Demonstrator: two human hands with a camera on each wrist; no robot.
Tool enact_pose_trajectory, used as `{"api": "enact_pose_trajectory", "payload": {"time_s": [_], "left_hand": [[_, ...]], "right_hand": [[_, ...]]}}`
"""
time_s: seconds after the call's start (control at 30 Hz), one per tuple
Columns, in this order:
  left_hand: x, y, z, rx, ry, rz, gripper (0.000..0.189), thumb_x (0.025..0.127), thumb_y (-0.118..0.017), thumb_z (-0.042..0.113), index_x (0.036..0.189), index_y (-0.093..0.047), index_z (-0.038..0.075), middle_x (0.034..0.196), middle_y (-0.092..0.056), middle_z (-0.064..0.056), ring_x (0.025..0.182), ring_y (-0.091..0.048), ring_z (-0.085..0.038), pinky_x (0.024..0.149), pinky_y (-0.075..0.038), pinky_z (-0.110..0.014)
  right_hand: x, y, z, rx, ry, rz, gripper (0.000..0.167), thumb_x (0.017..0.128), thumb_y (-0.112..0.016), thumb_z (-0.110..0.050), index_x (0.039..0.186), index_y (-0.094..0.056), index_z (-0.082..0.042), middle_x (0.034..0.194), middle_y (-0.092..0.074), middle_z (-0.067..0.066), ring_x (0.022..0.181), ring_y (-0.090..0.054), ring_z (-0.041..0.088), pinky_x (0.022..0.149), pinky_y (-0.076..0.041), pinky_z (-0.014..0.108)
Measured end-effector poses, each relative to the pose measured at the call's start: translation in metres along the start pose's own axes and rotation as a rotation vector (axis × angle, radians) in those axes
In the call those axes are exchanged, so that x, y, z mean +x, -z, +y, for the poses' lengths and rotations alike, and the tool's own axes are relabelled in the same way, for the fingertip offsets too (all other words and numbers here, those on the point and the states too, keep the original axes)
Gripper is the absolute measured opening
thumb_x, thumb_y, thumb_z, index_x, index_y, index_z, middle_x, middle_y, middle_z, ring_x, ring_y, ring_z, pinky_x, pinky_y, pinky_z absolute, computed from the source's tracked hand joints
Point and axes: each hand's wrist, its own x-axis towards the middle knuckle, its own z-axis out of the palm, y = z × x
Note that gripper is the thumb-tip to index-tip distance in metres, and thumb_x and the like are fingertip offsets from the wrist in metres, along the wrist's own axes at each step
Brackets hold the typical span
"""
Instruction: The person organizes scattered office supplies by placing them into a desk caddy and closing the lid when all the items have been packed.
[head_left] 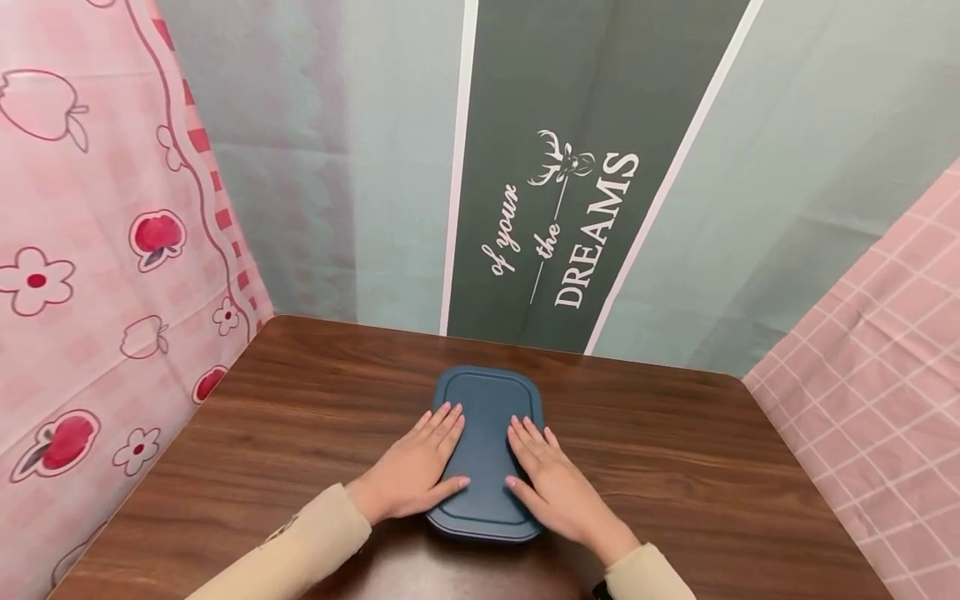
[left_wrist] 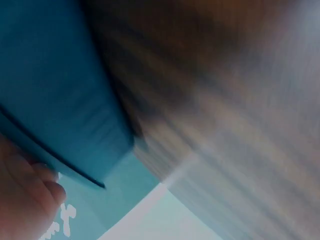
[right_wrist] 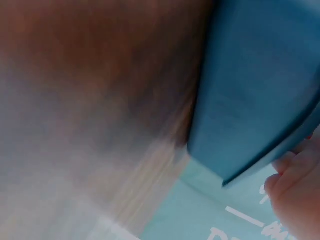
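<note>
Resting on the wooden table (head_left: pixel 300 417) toward its far edge is a dark blue rectangular lidded box (head_left: pixel 487 408) with rounded corners. Left hand (head_left: pixel 416 471) and right hand (head_left: pixel 558 487) lie flat on its lid, fingers straight, one along each long side.

Beige long sleeves (head_left: pixel 300 550) — bare hands, pale-pink nails.

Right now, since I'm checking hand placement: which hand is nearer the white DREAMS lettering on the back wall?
Right. The right hand lies on the blue lid's right side, below the lettering; the left hand rests farther left.
</note>
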Motion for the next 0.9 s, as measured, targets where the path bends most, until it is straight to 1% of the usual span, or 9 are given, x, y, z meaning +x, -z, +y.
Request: {"api": "enact_pose_trajectory", "payload": {"time_s": [0.03,0.1,0.27,0.4,0.53,0.67,0.77,0.9], "left_hand": [[-0.003,0.000,0.003,0.002,-0.012,0.008,0.076,0.097,-0.040,0.052,0.145,-0.029,-0.006,0.153,-0.022,-0.020,0.142,-0.014,-0.031,0.114,-0.017,-0.043],[-0.008,-0.001,0.008,0.004,-0.034,0.036,0.076,0.097,-0.041,0.051,0.145,-0.029,-0.006,0.153,-0.022,-0.021,0.142,-0.015,-0.031,0.114,-0.019,-0.043],[-0.017,-0.007,0.017,0.033,-0.056,0.114,0.074,0.096,-0.044,0.050,0.143,-0.033,-0.007,0.152,-0.024,-0.021,0.141,-0.018,-0.032,0.112,-0.023,-0.044],[-0.023,-0.011,0.023,0.035,-0.070,0.146,0.074,0.096,-0.044,0.050,0.142,-0.036,-0.007,0.151,-0.026,-0.022,0.140,-0.021,-0.034,0.110,-0.026,-0.045],[-0.026,-0.010,0.028,0.042,-0.070,0.157,0.074,0.096,-0.044,0.051,0.141,-0.037,-0.007,0.151,-0.027,-0.021,0.140,-0.021,-0.034,0.111,-0.025,-0.045],[-0.029,-0.007,0.030,0.048,-0.056,0.148,0.075,0.095,-0.044,0.052,0.142,-0.037,-0.006,0.151,-0.028,-0.020,0.140,-0.022,-0.033,0.112,-0.023,-0.045],[-0.030,-0.007,0.031,0.041,-0.056,0.153,0.075,0.095,-0.045,0.052,0.141,-0.038,-0.007,0.150,-0.029,-0.020,0.140,-0.023,-0.033,0.112,-0.022,-0.045],[-0.030,-0.009,0.031,0.046,-0.056,0.167,0.074,0.095,-0.046,0.052,0.140,-0.040,-0.006,0.149,-0.032,-0.019,0.139,-0.025,-0.032,0.112,-0.023,-0.045]], "right_hand": [[-0.003,-0.001,-0.004,-0.007,0.005,0.006,0.059,0.096,-0.054,-0.031,0.142,-0.039,0.004,0.149,-0.033,0.015,0.139,-0.025,0.030,0.110,-0.022,0.051],[-0.009,-0.002,-0.010,-0.018,0.013,0.020,0.059,0.096,-0.054,-0.032,0.142,-0.039,0.003,0.149,-0.033,0.014,0.139,-0.025,0.029,0.111,-0.020,0.046],[-0.020,-0.012,-0.021,-0.082,0.027,0.063,0.060,0.097,-0.052,-0.035,0.141,-0.040,0.003,0.149,-0.034,0.015,0.138,-0.027,0.029,0.115,-0.007,0.034],[-0.027,-0.017,-0.026,-0.134,0.043,0.081,0.060,0.098,-0.049,-0.037,0.141,-0.040,0.004,0.149,-0.033,0.015,0.138,-0.028,0.031,0.116,-0.001,0.033],[-0.031,-0.016,-0.030,-0.145,0.048,0.083,0.061,0.098,-0.047,-0.037,0.142,-0.038,0.004,0.150,-0.031,0.015,0.139,-0.026,0.031,0.116,-0.002,0.036],[-0.031,-0.014,-0.033,-0.145,0.047,0.087,0.061,0.097,-0.048,-0.037,0.142,-0.038,0.003,0.151,-0.031,0.014,0.139,-0.025,0.029,0.114,-0.013,0.043],[-0.032,-0.014,-0.034,-0.156,0.054,0.091,0.061,0.097,-0.049,-0.037,0.142,-0.039,0.003,0.150,-0.032,0.013,0.139,-0.026,0.029,0.114,-0.013,0.042],[-0.032,-0.015,-0.033,-0.164,0.063,0.104,0.060,0.096,-0.050,-0.036,0.141,-0.040,0.003,0.149,-0.034,0.014,0.138,-0.028,0.029,0.115,-0.008,0.038]]}}
